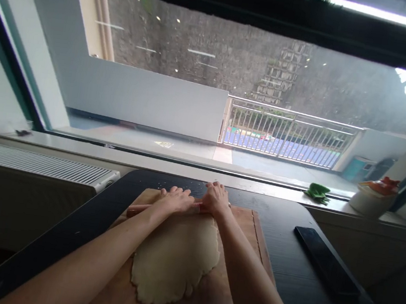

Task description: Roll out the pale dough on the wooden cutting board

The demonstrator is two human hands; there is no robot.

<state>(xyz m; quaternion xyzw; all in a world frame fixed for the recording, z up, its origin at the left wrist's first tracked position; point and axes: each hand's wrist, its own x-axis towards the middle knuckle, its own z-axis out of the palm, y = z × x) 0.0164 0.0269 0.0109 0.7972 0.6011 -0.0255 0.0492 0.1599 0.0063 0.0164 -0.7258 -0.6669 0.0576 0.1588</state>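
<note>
A sheet of pale dough, flattened with a ragged edge, lies on a wooden board. Across its far end lies a rolling pin, its left end sticking out beside my left forearm. My left hand is closed over the pin, knuckles up and fingers curving over its far side. Just to the right, my right hand is curled round the pin as well. A short stretch of the pin shows between the hands; its right end is hidden by my right hand.
The board rests on a dark table against a window sill. On the table's right lies a black phone-like slab. A green object and a white pot stand on the sill. A radiator is at left.
</note>
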